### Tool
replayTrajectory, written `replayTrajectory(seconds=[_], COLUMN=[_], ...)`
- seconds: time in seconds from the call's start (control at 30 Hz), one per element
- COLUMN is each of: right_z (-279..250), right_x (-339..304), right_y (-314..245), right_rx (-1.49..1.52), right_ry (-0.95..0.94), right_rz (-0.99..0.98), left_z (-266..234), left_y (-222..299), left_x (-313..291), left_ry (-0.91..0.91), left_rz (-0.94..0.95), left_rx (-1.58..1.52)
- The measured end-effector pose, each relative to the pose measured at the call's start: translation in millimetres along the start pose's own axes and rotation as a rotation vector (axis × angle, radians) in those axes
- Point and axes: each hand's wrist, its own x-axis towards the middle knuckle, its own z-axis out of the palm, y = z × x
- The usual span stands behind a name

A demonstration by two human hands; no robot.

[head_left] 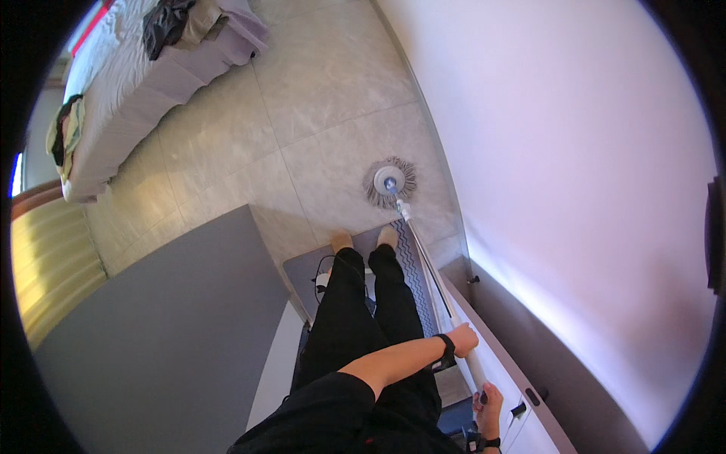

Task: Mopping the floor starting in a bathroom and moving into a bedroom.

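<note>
A round string mop with grey strands rests on the tiled floor ahead of my feet, close to the wall. Its metal pole slants back toward me along my right side. My left hand reaches across my body, its fingers wrapped round the light-coloured upper grip. Nearer to me, my right hand closes round the dark end of the handle. Each wrist wears a dark band. The undersides of both grips are hidden.
A grey mat lies under my feet, with a cable and a white object behind my legs. A grey panel stands at left, a white cabinet at right beside the wall. A bed with clothes is far left.
</note>
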Motion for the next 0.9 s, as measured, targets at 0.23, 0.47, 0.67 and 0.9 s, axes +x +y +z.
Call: replayTrajectory(seconds=[0.23,0.47,0.67,0.9], right_z=[165,329,466,624], right_x=[74,93,96,74], right_y=[-68,-249,-340,-480], right_rx=[0.152,0.122,0.078,0.081], right_ry=[-0.544,-0.808,-0.891,-0.852], right_rz=[0.111,0.059,0.017,0.093], left_z=[-147,-332,-450,-634], left_y=[-192,-205,-253,-348], left_x=[-50,-116,-160,-203], left_ry=[-0.032,0.598,0.696,0.815], left_rz=[-0.288,-0.362,-0.387,-0.289], left_rx=[0.328,0.383,0.139,0.318])
